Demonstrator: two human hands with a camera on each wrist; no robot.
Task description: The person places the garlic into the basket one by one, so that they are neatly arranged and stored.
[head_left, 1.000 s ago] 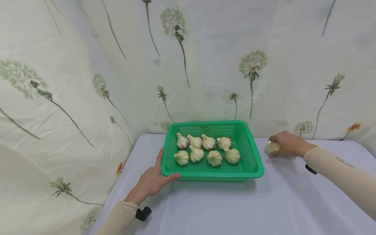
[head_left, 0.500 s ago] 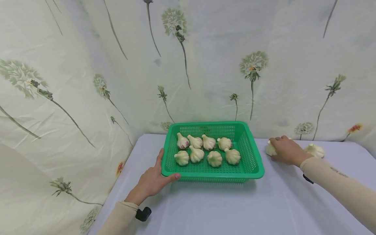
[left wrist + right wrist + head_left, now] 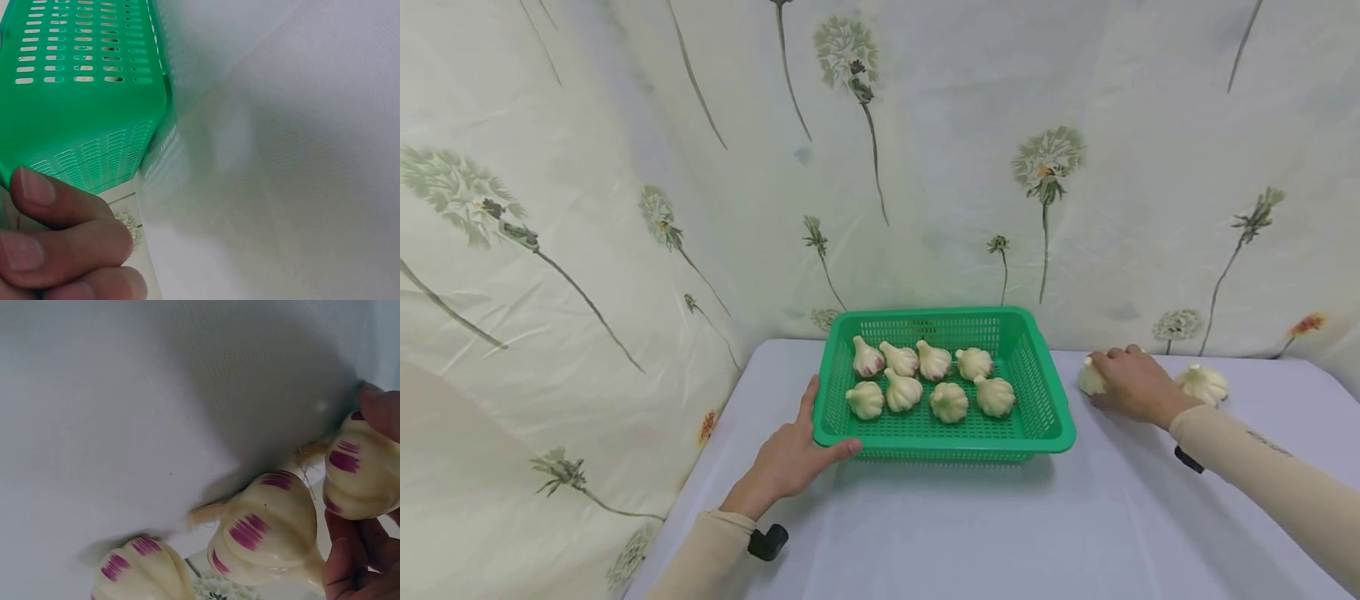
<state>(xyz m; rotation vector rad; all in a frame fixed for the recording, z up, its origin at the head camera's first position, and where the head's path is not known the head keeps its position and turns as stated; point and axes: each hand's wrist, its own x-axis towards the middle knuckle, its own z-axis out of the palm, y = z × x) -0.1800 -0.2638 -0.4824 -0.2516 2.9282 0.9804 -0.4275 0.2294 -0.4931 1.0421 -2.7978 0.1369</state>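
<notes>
In the head view a green plastic basket holds several garlic bulbs in two rows. My left hand grips its near left corner, thumb along the front rim and fingers at the left side. The left wrist view shows curled fingers beside the basket's wall. Right of the basket, my right hand holds a garlic bulb between thumb and fingers, low at the table; the right wrist view shows this bulb with purple streaks. A second bulb lies beside it.
Another garlic bulb sits behind my right wrist, near the table's back edge. A white cloth covers the table. A curtain printed with dandelions hangs behind and at the left.
My right hand has lowered slightly and shifted a little left beside the bulb, uncovering a bulb to its right; it has hardly moved in the last half second. Left hand and basket stay put.
</notes>
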